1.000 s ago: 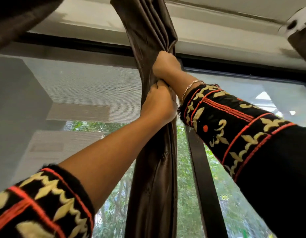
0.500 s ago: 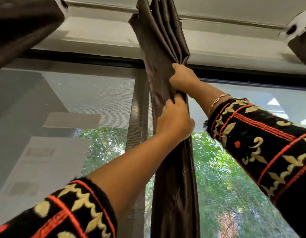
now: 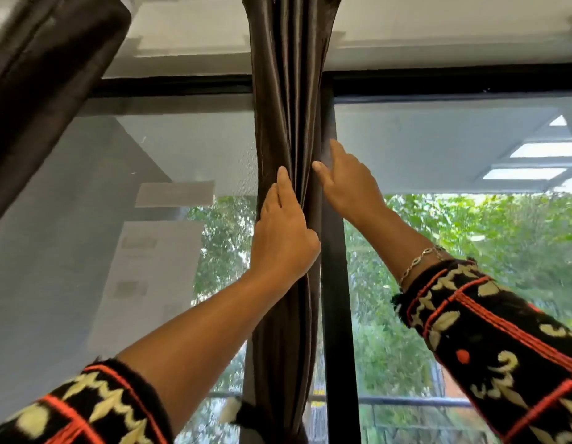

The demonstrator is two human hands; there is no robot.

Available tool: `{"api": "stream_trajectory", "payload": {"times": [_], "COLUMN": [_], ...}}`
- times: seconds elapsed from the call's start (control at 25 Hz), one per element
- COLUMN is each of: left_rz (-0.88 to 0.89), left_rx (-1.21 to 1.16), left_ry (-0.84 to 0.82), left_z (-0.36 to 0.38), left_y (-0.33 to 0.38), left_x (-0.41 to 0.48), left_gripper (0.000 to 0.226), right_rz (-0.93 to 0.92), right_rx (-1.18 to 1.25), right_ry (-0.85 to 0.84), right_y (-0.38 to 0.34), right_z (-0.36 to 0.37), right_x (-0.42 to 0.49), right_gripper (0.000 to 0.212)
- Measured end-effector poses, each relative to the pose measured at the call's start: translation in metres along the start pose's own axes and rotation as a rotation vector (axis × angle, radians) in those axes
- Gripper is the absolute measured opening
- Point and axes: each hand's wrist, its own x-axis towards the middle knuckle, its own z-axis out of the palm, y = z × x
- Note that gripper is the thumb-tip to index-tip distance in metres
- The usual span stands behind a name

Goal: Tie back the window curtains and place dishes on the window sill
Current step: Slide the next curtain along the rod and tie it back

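Curtain tying is the step in hand. The gathered dark-brown satin curtain hangs between the hands. The left hand lies flat on its folds and the right hand touches its right edge, fingers straight, neither grasping. The next move likely calls for binding it lower down. Any tie below the forearms is indistinct; dishes and sill are out of view.

Both arms reach up and forward, elbows nearly straight. Left hand shows its back to the camera, fingers straight, close together, pointing up. Left forearm is bare, with the embroidered left sleeve sitting back near the elbow. Right hand is slightly higher, just beside the left and not touching it, fingers extended and a little spread. A chain bracelet is on the right wrist, and the right sleeve reaches just below it.
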Motion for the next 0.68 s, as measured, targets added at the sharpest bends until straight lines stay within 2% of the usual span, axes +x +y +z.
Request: {"api": "stream_trajectory", "payload": {"times": [0.24,0.48,0.68], "left_rz": [0.049,0.138,0.096], "left_rx": [0.065,0.231,0.287], "left_ry": [-0.038,-0.208,-0.337], "left_z": [-0.013,-0.019,-0.042], "left_y": [-0.011,-0.03,-0.052], "left_x": [-0.068,-0.154,-0.232], "left_gripper": [0.1,0.079,0.081], "right_rz": [0.107,0.212,0.311], "right_rx": [-0.127,-0.188,-0.243], "right_ry": [-0.196,-0.335,-0.536], "right_y": [-0.006,-0.026,-0.048], "right_z": [-0.004,-0.02,-0.037], "right_x": [-0.09,-0.177,-0.27], "right_gripper": [0.057,0.063,0.066]}}
